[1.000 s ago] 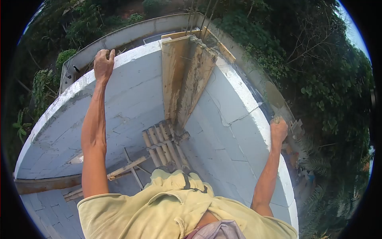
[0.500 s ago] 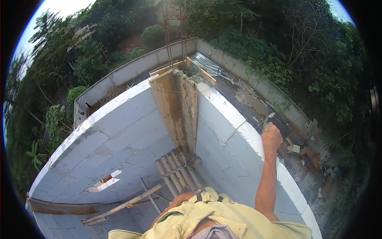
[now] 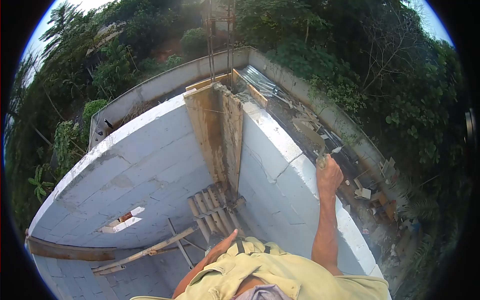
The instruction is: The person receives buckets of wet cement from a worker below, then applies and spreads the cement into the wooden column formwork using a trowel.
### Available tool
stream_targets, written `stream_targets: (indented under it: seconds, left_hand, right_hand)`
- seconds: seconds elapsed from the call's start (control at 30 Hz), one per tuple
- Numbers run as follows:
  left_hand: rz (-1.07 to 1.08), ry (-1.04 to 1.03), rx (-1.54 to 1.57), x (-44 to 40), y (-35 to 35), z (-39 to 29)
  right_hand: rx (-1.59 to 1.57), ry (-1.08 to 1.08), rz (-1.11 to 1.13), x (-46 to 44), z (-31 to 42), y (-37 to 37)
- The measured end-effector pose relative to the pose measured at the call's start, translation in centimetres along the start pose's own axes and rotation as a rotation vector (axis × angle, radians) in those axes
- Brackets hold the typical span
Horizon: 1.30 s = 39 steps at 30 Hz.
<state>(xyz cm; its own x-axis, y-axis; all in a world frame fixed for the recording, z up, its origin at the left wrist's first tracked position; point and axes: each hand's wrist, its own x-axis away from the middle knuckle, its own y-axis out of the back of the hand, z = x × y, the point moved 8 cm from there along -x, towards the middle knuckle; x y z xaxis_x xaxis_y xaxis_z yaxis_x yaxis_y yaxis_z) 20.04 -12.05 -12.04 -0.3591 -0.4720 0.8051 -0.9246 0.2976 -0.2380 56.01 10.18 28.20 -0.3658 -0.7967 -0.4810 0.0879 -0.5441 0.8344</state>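
My right hand (image 3: 329, 176) is closed in a fist above the white top edge of the right block wall (image 3: 280, 135). From the top of the fist sticks a small, grey, crusted hand tool (image 3: 321, 160); most of it is hidden, so its exact kind is unclear. My left hand (image 3: 222, 246) is low in front of my body beside the yellow shirt (image 3: 260, 265), fingers stretched out, nothing visible in it. Ahead, where two walls meet, wooden formwork boards (image 3: 206, 132) stand upright with rough concrete between them.
Steel rebar (image 3: 210, 45) rises from the corner column. Bamboo poles (image 3: 205, 212) lie below inside the walls. The left wall (image 3: 135, 155) has a small opening. Outside, far down, are metal sheets (image 3: 260, 82), debris (image 3: 365, 192) and a boundary wall (image 3: 150, 90).
My right hand has shifted slightly left in view with the tool. My left hand has turned, its fingers now pointing more upward. The whole view has drifted a little left.
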Motion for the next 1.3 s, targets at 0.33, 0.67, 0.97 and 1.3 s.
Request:
stream_targets:
  seconds: [0.33,0.67,0.97,1.3]
  left_hand:
    - [-0.193,-0.197,0.18,1.9,7.2,-0.9]
    - [-0.833,-0.323,0.435,5.1,26.7,10.4]
    - [-0.897,0.011,0.47,9.2,30.0,31.9]
    - [-0.932,-0.025,-0.11,5.4,26.3,27.8]
  right_hand:
    - [-0.256,0.524,-0.062,-1.5,11.7,1.2]
    - [0.138,1.052,0.108,-11.1,26.3,-6.4]
    - [0.151,0.935,0.223,-16.8,31.6,-10.0]
    - [0.137,0.779,0.036,-15.7,32.1,-4.9]
